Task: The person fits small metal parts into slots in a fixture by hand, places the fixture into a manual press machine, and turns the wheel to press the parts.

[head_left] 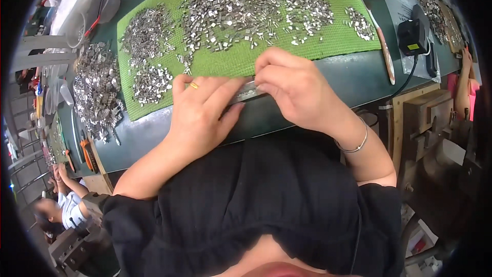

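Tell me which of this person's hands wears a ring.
The left hand, with a gold-coloured ring; the right hand shows none, only a wrist bangle.

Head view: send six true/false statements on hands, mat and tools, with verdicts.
1. The left hand holds a narrow metal strip. True.
2. The gold ring is on the right hand. False: it is on the left hand.
3. A silver bangle circles the right wrist. True.
4. The textured mat is blue. False: it is green.
5. The orange-handled pliers lie on the mat. False: they lie off it, to the left.
6. A black corded device lies right of the mat. True.
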Motion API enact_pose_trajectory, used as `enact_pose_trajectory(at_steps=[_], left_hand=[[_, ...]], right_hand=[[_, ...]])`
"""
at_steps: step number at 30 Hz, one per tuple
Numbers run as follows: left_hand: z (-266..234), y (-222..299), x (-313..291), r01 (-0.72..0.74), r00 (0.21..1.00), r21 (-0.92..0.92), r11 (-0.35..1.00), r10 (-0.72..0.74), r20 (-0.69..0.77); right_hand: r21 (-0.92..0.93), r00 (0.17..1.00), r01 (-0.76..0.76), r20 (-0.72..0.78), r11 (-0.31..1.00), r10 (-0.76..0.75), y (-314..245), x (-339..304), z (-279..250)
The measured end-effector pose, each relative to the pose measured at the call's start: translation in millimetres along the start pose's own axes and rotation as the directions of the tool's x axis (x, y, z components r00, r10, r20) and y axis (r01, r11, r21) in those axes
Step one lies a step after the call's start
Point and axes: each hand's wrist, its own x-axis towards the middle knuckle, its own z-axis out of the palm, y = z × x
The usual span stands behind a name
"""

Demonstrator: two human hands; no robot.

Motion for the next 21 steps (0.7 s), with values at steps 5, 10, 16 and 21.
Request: enact_pose_trajectory(at_steps=[5, 10, 16, 21], left_hand=[[-2, -4, -6, 0.066, 0.998, 0.043, 0.997, -0.067, 0.023], [-4, -7, -6, 0.041, 0.999, 0.052, 0.998, -0.043, 0.024], [-8, -11, -5, 0.055, 0.998, -0.015, 0.998, -0.055, 0.044], [-15, -24, 30, 0.0, 1.0, 0.002, 1.0, 0.001, -0.011]], right_hand=[[-0.126, 0.995, 0.02, 0.095, 0.992, -0.008, 3, 3, 2], [-0.333, 0.987, 0.095, 0.152, 0.938, -0.046, -6, 5, 5], [-0.555, 0.969, 0.235, 0.193, 0.798, -0.151, -14, -4, 10], [-0.561, 0.976, 0.218, 0.103, 0.798, -0.194, -4, -31, 11]])
